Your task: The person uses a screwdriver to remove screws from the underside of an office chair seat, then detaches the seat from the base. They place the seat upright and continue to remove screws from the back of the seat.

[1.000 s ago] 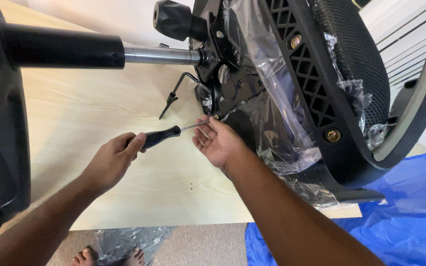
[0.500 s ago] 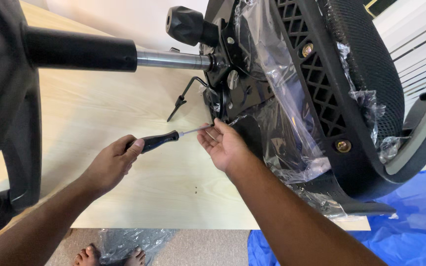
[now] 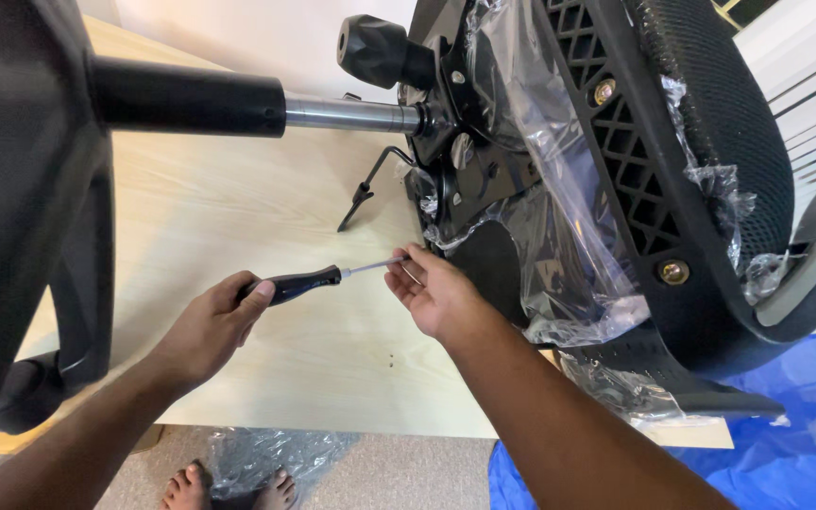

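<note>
Here the left hand (image 3: 205, 326) is closed around the black handle of a screwdriver (image 3: 306, 281), which lies nearly level just above the pale wooden tabletop (image 3: 238, 208), its thin metal shaft pointing right. The right hand (image 3: 432, 288) pinches the shaft near its tip between thumb and fingers, steadying it close to the black mechanism plate (image 3: 469, 175) under the seat of an office chair (image 3: 710, 142) lying on its side. The screwdriver looks light and stiff; its ribbed handle gives a sure grip, while the bare shaft is smooth and likely slippery, so the handle is the better place to take hold, with the fingertips only guiding the tip. The chair looks heavy and awkward, and the clear plastic wrap (image 3: 540, 189) draped over its underside is soft and slick, a poor place to grasp. A steel gas-lift column (image 3: 351, 113) runs left from the plate into a black sleeve, and a bent black lever (image 3: 370, 184) hangs below it. A black knob (image 3: 375, 49) juts out above. Blue sheeting (image 3: 805, 416) covers the floor to the right, and bare feet (image 3: 229, 489) show below the tabletop's edge.
</note>
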